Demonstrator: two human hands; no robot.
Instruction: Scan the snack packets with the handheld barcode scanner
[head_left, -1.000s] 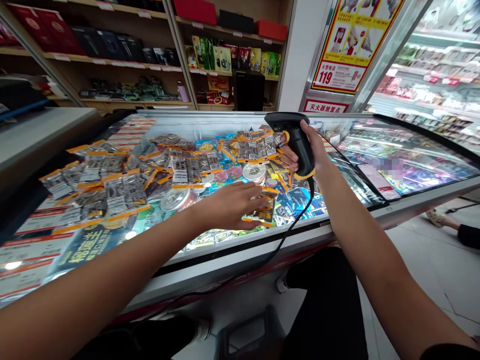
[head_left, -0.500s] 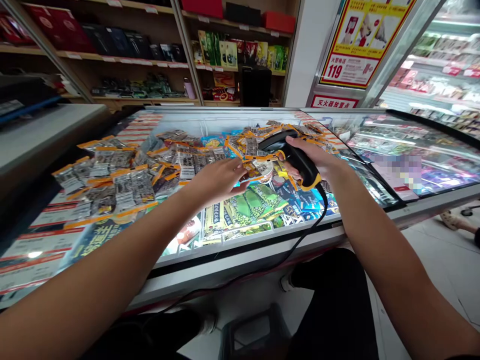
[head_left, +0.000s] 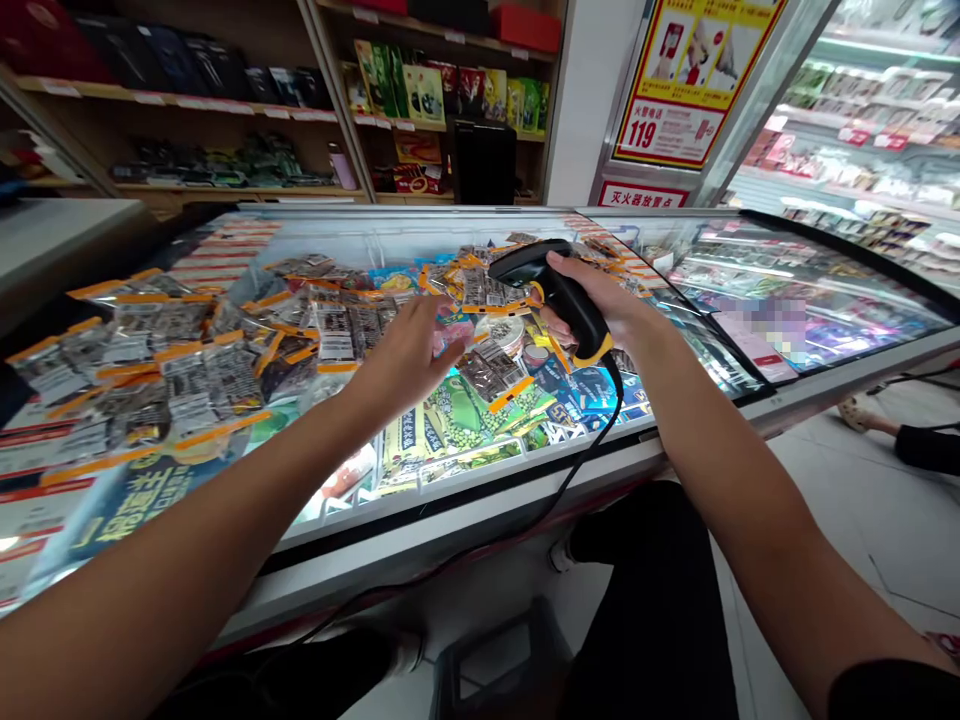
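Observation:
My right hand [head_left: 616, 303] is closed round the handle of a black barcode scanner with yellow trim [head_left: 559, 288], whose head points left over a heap of orange-edged snack packets [head_left: 487, 292]. My left hand [head_left: 409, 352] hovers just left of the scanner with its fingers stretched out, and I see nothing in it. One orange-edged packet [head_left: 491, 375] lies on the glass between my hands. Several more such packets [head_left: 187, 365] are spread over the left of the glass lid of the chest freezer [head_left: 525, 478].
The scanner's black cable [head_left: 600, 430] drops over the freezer's front edge. Wooden shelves of goods [head_left: 225, 90] stand behind, and a chilled display [head_left: 862, 150] is at the right. A dark stool [head_left: 510, 655] is by my legs. Another person's foot [head_left: 862, 410] shows at the far right.
My left hand lifted a packet from the near glass up to the scanner, and that packet now lies on the glass. The scanner tipped down to point left.

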